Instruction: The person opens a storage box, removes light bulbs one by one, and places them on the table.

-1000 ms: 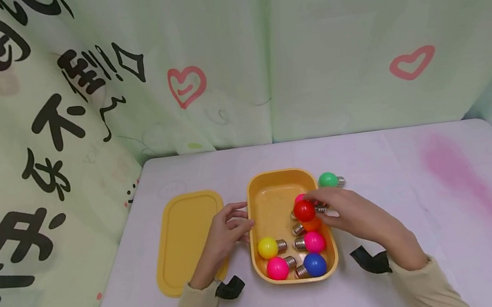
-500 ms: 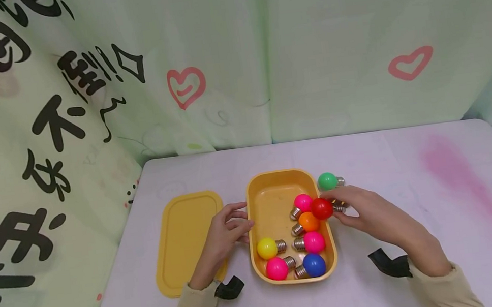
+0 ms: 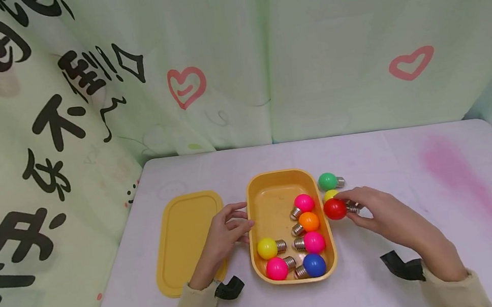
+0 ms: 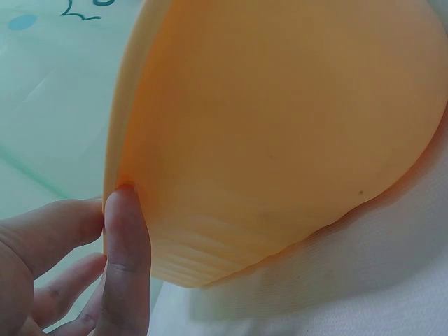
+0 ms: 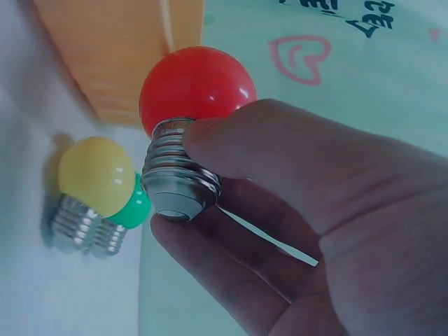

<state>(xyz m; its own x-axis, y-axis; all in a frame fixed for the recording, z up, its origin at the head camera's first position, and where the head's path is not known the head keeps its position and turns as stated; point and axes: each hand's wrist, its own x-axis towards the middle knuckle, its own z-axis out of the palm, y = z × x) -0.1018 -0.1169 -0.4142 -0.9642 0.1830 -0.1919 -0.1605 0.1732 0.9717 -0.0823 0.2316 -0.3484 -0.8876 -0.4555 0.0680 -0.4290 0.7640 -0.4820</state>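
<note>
My right hand [image 3: 387, 215] pinches a red light bulb [image 3: 335, 209] by its silver screw base, just outside the right rim of a yellow plastic box [image 3: 270, 196]. In the right wrist view, thumb and fingers close on the base of the red bulb [image 5: 196, 87]. My left hand [image 3: 230, 229] grips the box's left wall, with the thumb [image 4: 126, 259] on one side and fingers on the other. Inside the box lie an orange bulb [image 3: 309, 221], a blue bulb [image 3: 314, 265], a yellow bulb [image 3: 267, 248] and several pink bulbs [image 3: 314, 242].
Right of the box, a green bulb [image 3: 327, 181] and a second yellow bulb [image 3: 330, 195] lie on the white-covered table [image 3: 413, 163]. A flat yellow lid [image 3: 186, 232] rests left of the box, partly behind my left forearm. Printed curtains [image 3: 328, 36] hang behind and beside the table.
My right hand has carried the red bulb rightward from over the box to outside its right rim. The yellow bulb beside the green one has come into view. My left hand stays put.
</note>
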